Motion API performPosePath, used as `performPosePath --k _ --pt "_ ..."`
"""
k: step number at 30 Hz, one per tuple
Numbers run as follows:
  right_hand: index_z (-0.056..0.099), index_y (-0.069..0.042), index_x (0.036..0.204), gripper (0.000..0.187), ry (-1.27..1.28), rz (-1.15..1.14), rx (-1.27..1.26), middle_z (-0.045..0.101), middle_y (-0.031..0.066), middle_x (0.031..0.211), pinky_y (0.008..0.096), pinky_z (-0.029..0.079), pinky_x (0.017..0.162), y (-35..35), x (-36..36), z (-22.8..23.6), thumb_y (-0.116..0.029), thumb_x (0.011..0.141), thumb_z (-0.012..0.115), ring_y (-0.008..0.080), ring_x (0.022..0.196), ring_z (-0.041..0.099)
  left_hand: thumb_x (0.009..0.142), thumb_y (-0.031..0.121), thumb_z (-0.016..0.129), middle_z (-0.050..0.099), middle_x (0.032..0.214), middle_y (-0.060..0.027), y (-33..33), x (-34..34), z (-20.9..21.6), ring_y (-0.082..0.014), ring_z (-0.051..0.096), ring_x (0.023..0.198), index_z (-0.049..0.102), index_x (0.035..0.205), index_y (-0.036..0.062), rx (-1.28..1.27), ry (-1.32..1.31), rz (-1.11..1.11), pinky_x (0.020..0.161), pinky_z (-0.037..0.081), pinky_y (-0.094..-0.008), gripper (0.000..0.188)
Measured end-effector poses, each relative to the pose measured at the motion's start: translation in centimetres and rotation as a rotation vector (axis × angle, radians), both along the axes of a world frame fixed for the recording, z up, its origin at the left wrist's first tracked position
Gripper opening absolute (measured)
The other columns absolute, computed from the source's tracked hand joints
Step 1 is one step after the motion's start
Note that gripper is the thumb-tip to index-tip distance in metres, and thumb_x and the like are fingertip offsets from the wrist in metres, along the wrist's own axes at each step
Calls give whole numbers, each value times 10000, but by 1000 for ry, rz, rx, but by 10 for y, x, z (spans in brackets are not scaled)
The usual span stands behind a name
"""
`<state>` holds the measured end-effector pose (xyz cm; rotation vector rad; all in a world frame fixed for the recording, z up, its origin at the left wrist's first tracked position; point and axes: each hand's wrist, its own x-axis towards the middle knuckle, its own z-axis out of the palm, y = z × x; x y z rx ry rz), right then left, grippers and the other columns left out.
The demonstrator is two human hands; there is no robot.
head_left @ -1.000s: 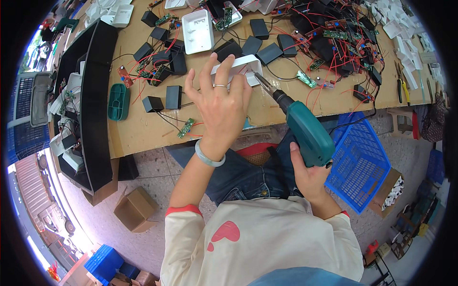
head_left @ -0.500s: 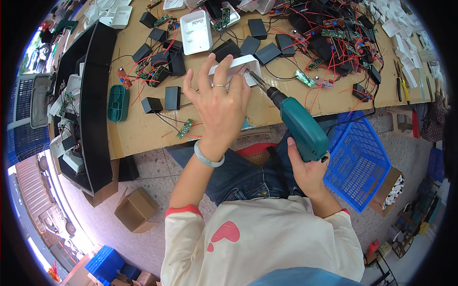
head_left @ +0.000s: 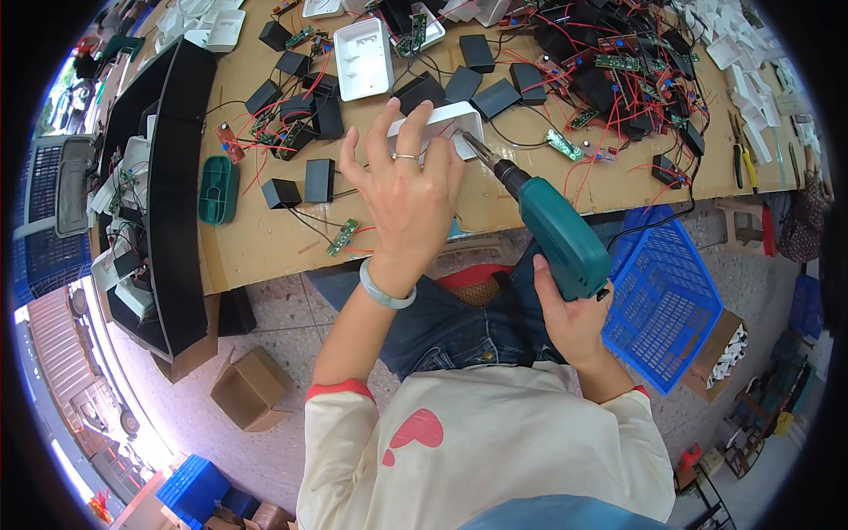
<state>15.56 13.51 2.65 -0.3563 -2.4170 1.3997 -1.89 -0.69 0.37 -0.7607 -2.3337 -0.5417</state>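
Observation:
A white plastic case (head_left: 460, 113) rests open side up on the cardboard-covered bench. My left hand (head_left: 402, 181) lies over its near left part, bent fingers gripping its rim and wall; a ring and a pale bangle are on this hand and wrist. My right hand (head_left: 570, 318) is wrapped round the handle of a green power drill (head_left: 564, 234). The drill's narrow metal tip reaches into the right end of the case; what the tip touches is too small to make out. A small green circuit board (head_left: 343, 237) lies left of my left wrist.
Black boxes (head_left: 320, 181) with wires lie left and behind. A tangled heap of red wires and boards (head_left: 618, 88) covers the back right. Another white case (head_left: 363, 60), a green tray (head_left: 218, 190), pliers (head_left: 747, 159), a black bin (head_left: 181, 194) and a blue basket (head_left: 667, 300) surround me.
The drill has shifted very slightly, its tip still inside the case. My left hand stays in place on the case.

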Motion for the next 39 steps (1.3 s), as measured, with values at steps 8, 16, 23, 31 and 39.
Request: performPosePath --k 8,16,23,31,39 --pt "641 18 1096 216 -26 7 -23 679 118 1035 298 547 759 2 3 4 -6 888 698 213 830 706 771 141 751 659 1234 -47 1 0 1 -319 518 1251 704 772 69 1 -6 -4 1076 275 -587 86" --pt "611 13 1146 255 -63 47 3 684 104 994 302 546 759 4 2 14 -22 904 683 211 821 704 780 144 747 659 1238 -49 0 0 0 -323 516 1253 700 769 65 6 -22 -5 1080 271 -586 92" --pt "612 20 1133 239 -70 32 -12 681 108 977 292 540 763 3 1 17 -11 907 683 189 829 696 784 146 746 668 1227 -51 0 -1 1 -323 520 1247 698 764 62 20 -21 -5 1082 270 -583 99" --pt "633 35 1071 202 32 -64 -65 670 98 955 270 516 735 -1 3 18 8 886 709 142 812 651 778 146 744 663 1232 -50 0 0 3 -323 516 1254 695 762 69 7 -26 -7 1084 270 -580 92" --pt "643 42 1109 234 79 -115 -168 646 49 842 227 470 580 3 17 6 38 884 706 79 633 578 788 143 739 650 1244 -47 -1 0 4 -323 508 1264 689 768 70 -4 -38 -15 1081 272 -579 91"
